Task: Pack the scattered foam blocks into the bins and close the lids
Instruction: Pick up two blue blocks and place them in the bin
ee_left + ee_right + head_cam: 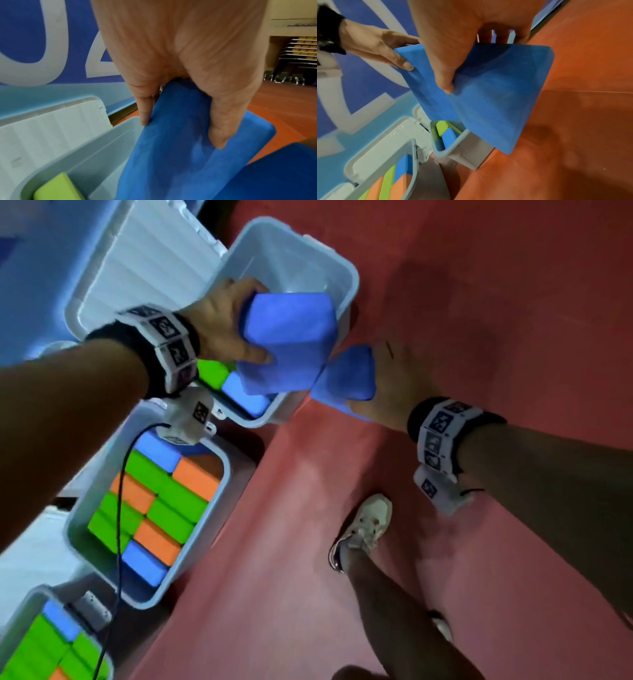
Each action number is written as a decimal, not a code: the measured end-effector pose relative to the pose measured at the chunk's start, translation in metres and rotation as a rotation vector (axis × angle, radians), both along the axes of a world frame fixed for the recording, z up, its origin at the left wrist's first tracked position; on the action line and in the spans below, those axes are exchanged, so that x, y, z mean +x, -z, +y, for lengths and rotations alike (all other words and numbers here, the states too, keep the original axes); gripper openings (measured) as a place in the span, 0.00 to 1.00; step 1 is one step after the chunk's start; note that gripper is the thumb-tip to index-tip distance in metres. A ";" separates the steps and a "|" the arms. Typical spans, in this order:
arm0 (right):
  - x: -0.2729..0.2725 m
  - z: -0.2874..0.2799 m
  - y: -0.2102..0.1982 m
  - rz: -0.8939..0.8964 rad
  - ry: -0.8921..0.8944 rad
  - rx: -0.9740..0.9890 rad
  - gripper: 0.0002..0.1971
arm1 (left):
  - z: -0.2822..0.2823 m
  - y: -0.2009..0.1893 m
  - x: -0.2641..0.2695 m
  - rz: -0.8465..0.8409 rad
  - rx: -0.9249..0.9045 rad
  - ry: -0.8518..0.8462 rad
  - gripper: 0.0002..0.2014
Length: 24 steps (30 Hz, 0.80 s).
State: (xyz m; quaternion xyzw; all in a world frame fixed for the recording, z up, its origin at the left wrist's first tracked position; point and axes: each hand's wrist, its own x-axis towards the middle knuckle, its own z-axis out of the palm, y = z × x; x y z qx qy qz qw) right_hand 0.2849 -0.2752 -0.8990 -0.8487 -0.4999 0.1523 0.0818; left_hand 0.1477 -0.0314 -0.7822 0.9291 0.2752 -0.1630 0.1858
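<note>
The far bin (346, 282) is open, with a green block (212, 373) and a blue one low inside. The middle bin (219, 501) is packed with green, orange and blue blocks. The left hand (222, 326) grips a big blue block (287, 344) over the far bin. The right hand (387, 385) grips another blue block (346, 378) just beside it. The left wrist view alone shows stacked seats (302, 50) far off.
</note>
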 end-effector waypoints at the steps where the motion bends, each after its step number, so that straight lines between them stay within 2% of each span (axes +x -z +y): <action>1: 0.004 0.015 0.003 -0.009 0.028 -0.002 0.46 | 0.019 -0.006 0.009 0.006 0.020 -0.006 0.46; 3: 0.013 0.051 0.000 0.022 0.056 0.037 0.47 | 0.058 -0.013 0.018 0.029 0.024 -0.014 0.44; 9: 0.021 0.121 -0.014 0.156 0.268 0.182 0.48 | 0.121 -0.008 0.020 0.060 0.066 0.055 0.39; 15: 0.005 0.173 -0.021 0.242 0.277 0.187 0.49 | 0.170 -0.002 -0.001 0.016 0.113 -0.003 0.39; 21: -0.018 0.216 -0.008 0.181 0.186 0.074 0.45 | 0.207 0.034 0.002 0.056 0.062 0.097 0.38; 24: -0.029 0.234 0.008 0.213 0.287 0.049 0.45 | 0.236 0.064 0.015 0.098 0.027 0.094 0.38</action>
